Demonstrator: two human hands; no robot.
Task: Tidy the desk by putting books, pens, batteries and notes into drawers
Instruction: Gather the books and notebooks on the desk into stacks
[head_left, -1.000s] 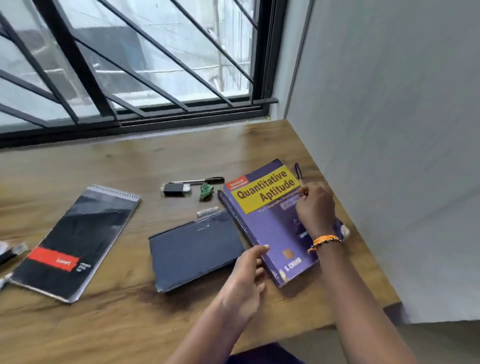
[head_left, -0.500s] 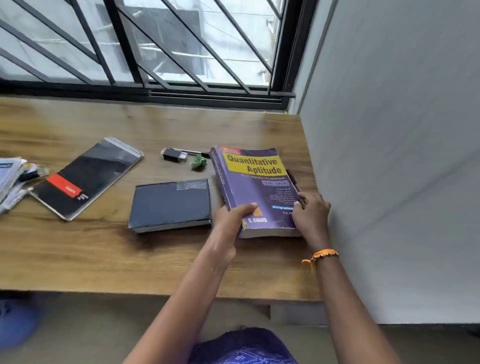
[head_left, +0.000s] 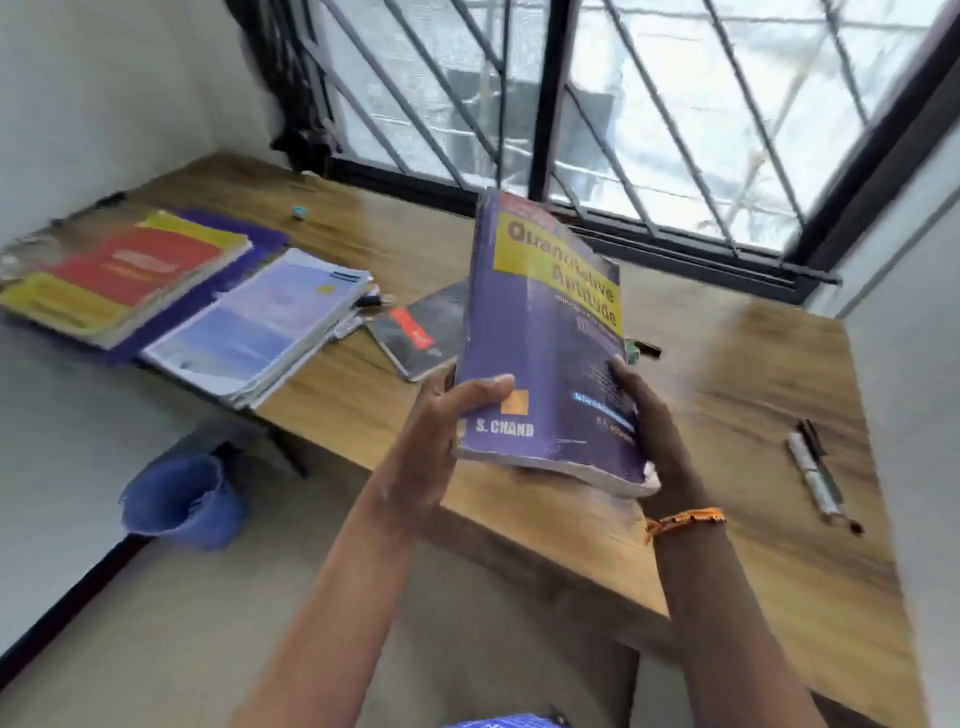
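Gripping the purple book tilted above the desk, both hands clasp its lower corners.

The purple book hides part of the black notepad; the stacked books are blurred.

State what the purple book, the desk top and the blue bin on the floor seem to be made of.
Purple book: paper pages with a glossy card cover; light glares off it and the white page edges show.
Desk top: wood or wood-look laminate; brown grain streaks, slight sheen.
Blue bin: probably plastic; uniform colour, though blurred.
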